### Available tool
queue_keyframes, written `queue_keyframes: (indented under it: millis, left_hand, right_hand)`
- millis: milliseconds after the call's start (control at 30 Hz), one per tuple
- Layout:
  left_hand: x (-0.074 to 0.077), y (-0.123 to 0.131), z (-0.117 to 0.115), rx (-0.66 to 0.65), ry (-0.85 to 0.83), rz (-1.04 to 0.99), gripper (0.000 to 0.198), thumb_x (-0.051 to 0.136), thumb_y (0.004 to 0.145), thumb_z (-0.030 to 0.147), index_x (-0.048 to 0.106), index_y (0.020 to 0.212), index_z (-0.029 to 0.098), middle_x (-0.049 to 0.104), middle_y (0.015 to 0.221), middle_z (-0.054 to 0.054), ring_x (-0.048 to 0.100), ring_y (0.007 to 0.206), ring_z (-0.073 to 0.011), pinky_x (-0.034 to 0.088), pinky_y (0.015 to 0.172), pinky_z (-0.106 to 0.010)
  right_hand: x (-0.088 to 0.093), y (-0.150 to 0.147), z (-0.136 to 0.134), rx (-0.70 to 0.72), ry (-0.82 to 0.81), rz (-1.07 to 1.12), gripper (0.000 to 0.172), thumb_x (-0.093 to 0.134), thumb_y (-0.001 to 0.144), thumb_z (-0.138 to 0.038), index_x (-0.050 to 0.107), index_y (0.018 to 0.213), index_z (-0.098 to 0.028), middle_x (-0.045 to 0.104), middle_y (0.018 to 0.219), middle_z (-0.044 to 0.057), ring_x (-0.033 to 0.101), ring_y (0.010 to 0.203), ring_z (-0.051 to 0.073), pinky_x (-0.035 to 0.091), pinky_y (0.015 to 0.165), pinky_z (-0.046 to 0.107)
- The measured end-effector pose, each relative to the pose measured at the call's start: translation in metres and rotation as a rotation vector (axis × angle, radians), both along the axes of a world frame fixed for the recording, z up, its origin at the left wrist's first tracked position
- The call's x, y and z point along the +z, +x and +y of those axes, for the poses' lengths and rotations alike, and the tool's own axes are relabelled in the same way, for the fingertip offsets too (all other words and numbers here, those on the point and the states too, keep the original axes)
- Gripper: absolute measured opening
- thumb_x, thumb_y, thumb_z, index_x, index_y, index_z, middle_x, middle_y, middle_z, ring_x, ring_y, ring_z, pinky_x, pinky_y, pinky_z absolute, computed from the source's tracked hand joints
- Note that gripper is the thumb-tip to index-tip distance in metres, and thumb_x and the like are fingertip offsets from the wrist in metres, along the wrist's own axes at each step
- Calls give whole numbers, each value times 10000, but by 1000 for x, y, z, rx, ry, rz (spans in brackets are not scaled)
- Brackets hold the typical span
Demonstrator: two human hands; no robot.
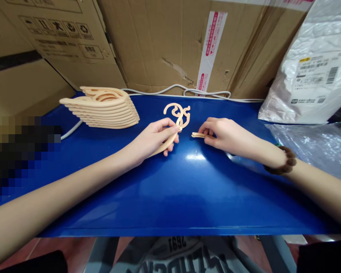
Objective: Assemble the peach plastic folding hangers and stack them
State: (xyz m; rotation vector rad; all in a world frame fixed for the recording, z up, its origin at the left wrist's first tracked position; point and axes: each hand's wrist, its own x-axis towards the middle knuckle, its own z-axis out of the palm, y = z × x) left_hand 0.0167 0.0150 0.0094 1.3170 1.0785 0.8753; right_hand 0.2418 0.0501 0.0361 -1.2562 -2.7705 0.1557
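My left hand (160, 138) is closed on a beige plastic hanger part (164, 147); its curved arm runs back under my palm, and a hook shape rises above my fingers. Just beyond my fingertips, other curved beige pieces (185, 118) lie on the blue table; I cannot tell whether they join the held part. To the right, my right hand (220, 131) pinches a slim beige strip (198, 135), probably another hanger part, whose far end my fingers hide. A gap separates the two held parts. At the left stands a neat stack of beige hangers (105, 113).
Large cardboard boxes (159, 41) wall off the back of the blue table (170, 197). A white cable (170, 88) runs along their foot. A white plastic parcel (309, 72) stands at the back right, with clear plastic wrap (318, 144) before it.
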Motion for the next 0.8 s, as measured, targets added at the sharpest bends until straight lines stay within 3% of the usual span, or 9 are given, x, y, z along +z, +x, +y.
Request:
queue_keyframes:
  millis: [167, 367, 467, 567, 700, 800]
  left_hand:
    - [-2, 0, 1, -28, -6, 82, 177, 581, 893, 254, 525, 775, 134, 661, 750, -26, 582, 542, -87, 512, 473, -191]
    - [-6, -2, 4, -40, -12, 33, 136, 594, 876, 256, 553, 848, 129, 685, 812, -58, 619, 632, -118, 534, 489, -205]
    - [-7, -3, 5, -44, -5, 23, 157, 610, 873, 276, 556, 891, 130, 687, 868, -71, 627, 644, -120, 539, 495, -209]
    - [-8, -3, 5, -57, 10, 16, 172, 612, 874, 282, 559, 933, 128, 687, 891, -77, 632, 651, -120, 546, 505, -212]
    - [-6, -3, 4, -52, 18, 11, 268, 633, 853, 274, 590, 1069, 122, 694, 1000, -102, 638, 658, -121, 545, 492, -213]
    - [-4, -3, 2, -49, 8, 33, 287, 640, 854, 282, 630, 1089, 118, 702, 955, -89, 646, 665, -127, 538, 484, -198]
  right_hand:
    - [-10, -4, -2, 62, 65, 35, 227, 486, 881, -141, 691, 975, -166, 675, 954, 66, 601, 773, 162, 402, 700, 268]
    - [-23, -9, -5, 87, 203, 57, 253, 376, 934, -125, 611, 1027, -138, 622, 999, 104, 581, 865, 196, 416, 726, 287]
    - [-22, -8, -4, 86, 226, 79, 251, 383, 983, -263, 604, 1002, -144, 618, 962, 98, 580, 847, 197, 413, 709, 292]
    - [-18, -4, -1, 139, 250, 48, 371, 438, 967, -482, 613, 913, -159, 612, 890, 86, 566, 795, 200, 403, 688, 304]
    - [-19, -2, 1, 291, 270, 30, 325, 407, 993, -413, 595, 900, -164, 623, 904, 94, 557, 813, 200, 401, 745, 316]
    - [-23, -6, -2, 287, 305, 77, 320, 370, 1011, -386, 573, 927, -154, 629, 844, 84, 550, 751, 188, 391, 712, 305]
